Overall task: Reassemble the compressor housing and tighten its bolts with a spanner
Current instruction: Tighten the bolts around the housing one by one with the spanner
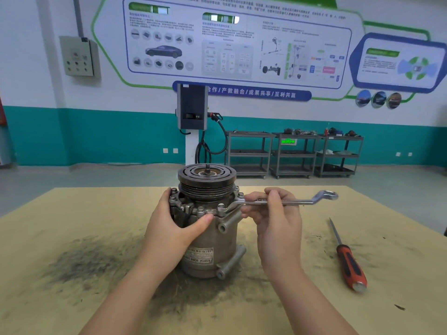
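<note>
Left hand (176, 223) is bracing the upright grey metal compressor housing (210, 240); right hand (273, 211) is gripping the long steel ring spanner (278, 201) on a flange bolt (221, 207). Ring looks shallowly seated, so it is risking slipping and rounding the head.

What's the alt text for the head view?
A person's right hand holds a ring spanner seated on a bolt of an upright compressor, while the left hand steadies its housing. The compressor stands on a stained workbench; a red-handled screwdriver lies to the right.

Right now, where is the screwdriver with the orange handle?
In the head view, the screwdriver lies untouched on the table, on the right side, beyond the right hand that holds the spanner.
</note>
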